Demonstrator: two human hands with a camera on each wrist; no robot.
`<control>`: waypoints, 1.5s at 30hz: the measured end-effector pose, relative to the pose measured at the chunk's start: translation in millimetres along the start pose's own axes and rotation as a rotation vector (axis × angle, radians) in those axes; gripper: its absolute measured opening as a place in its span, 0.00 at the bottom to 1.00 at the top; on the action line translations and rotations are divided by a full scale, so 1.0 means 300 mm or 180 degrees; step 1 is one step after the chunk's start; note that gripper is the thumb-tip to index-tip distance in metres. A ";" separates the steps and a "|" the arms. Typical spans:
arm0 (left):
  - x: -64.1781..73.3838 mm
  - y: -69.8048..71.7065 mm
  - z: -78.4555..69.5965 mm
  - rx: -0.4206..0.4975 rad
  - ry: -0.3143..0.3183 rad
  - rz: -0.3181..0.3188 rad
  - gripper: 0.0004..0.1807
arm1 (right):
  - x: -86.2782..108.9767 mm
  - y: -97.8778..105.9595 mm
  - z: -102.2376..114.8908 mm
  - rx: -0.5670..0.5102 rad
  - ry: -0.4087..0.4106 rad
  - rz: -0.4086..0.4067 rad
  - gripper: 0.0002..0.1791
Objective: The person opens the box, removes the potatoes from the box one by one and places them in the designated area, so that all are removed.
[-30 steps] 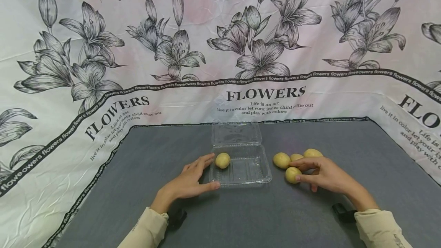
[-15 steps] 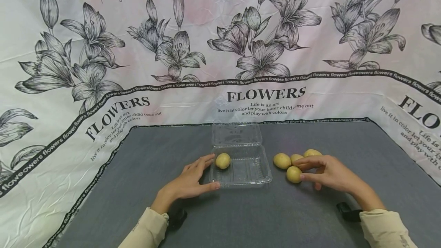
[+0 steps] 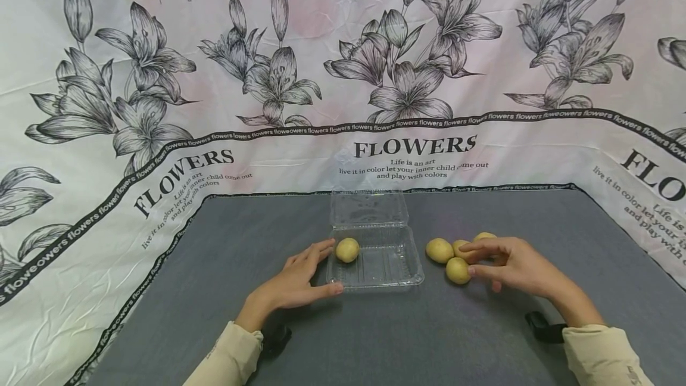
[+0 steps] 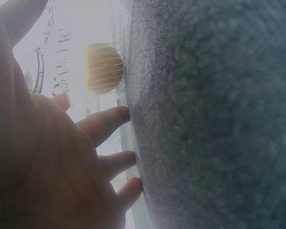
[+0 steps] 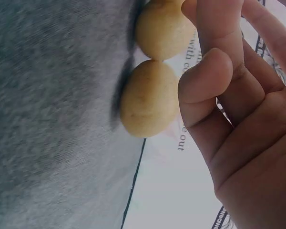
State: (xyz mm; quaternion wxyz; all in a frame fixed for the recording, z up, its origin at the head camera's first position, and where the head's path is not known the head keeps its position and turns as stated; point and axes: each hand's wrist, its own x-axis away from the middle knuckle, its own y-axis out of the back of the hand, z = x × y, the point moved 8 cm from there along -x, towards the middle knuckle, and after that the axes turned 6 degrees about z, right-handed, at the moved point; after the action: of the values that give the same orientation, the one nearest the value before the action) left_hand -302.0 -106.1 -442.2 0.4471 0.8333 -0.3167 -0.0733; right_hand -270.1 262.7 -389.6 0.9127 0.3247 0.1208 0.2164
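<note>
A clear plastic clamshell box [image 3: 388, 255] lies on the table with its lid [image 3: 370, 208] folded back. One potato [image 3: 348, 250] sits at its left inside, also visible as a potato [image 4: 104, 68] through the wall in the left wrist view. My left hand [image 3: 293, 282] spreads along the box's left side, fingertips at the wall and thumb at the front corner. My right hand [image 3: 517, 267] is beside the front potato [image 3: 458, 270], thumb tip at its right edge and fingers loosely bent. In the right wrist view, nothing shows gripped by the right hand [image 5: 243, 109].
Several potatoes are grouped right of the box: a left one [image 3: 439, 251], a middle one [image 3: 461, 248] and a rear one [image 3: 485, 236] partly hidden by the right hand. The grey table [image 3: 257, 219] meets a flower-printed cloth [image 3: 300, 159] at the back.
My right hand has drawn slightly rightward, its fingers slipping off the front potato, which has barely shifted. The left hand and the box have stayed put.
</note>
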 end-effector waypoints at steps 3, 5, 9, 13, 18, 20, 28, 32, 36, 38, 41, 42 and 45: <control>0.000 0.001 -0.002 0.0006 -0.0005 0.0000 0.54 | -0.008 0.001 0.014 -0.0001 0.0010 0.0019 0.23; 0.000 0.000 -0.002 0.0012 0.0003 0.0009 0.54 | -0.014 -0.001 0.021 0.0006 -0.0037 0.0055 0.23; -0.001 -0.001 -0.003 0.0031 0.0000 0.0012 0.54 | -0.030 -0.009 0.036 -0.0008 -0.0134 0.0107 0.24; -0.001 -0.001 -0.003 0.0034 -0.0008 0.0017 0.54 | -0.050 -0.021 0.055 -0.0030 -0.0091 0.0099 0.24; 0.000 0.002 -0.004 0.0050 -0.0041 0.0002 0.53 | -0.079 -0.039 0.072 -0.0032 -0.0012 0.0040 0.23; 0.000 0.003 -0.005 0.0049 -0.0042 -0.0003 0.53 | -0.091 -0.046 0.078 0.0001 0.0035 -0.0002 0.23; -0.002 0.000 -0.004 0.0043 -0.0042 0.0002 0.52 | -0.135 -0.079 0.125 0.0070 0.0327 -0.0090 0.21; -0.001 0.000 -0.003 0.0053 -0.0035 0.0008 0.52 | -0.158 -0.097 0.154 0.0028 0.0526 -0.0098 0.21; 0.002 0.003 -0.005 0.0064 -0.0033 0.0002 0.52 | -0.183 -0.114 0.173 0.0131 0.0637 -0.0173 0.21; 0.003 0.004 -0.006 0.0060 -0.0038 -0.0001 0.52 | -0.195 -0.124 0.180 0.0194 0.0661 -0.0205 0.21; 0.003 0.004 -0.005 0.0056 -0.0038 -0.0002 0.52 | -0.214 -0.142 0.188 0.0248 0.0661 -0.0240 0.23; 0.003 0.004 -0.004 0.0054 -0.0034 0.0000 0.52 | -0.220 -0.148 0.190 0.0271 0.0654 -0.0249 0.23; 0.002 0.003 -0.002 0.0050 -0.0018 0.0011 0.52 | -0.237 -0.167 0.197 0.0289 0.0632 -0.0255 0.24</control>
State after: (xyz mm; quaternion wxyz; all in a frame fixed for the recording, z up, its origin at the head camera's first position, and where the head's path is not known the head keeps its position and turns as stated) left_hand -301.8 -106.4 -441.0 0.4398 0.8361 -0.3199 -0.0724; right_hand -295.1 162.2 -371.4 0.8885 0.3377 0.2332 0.2052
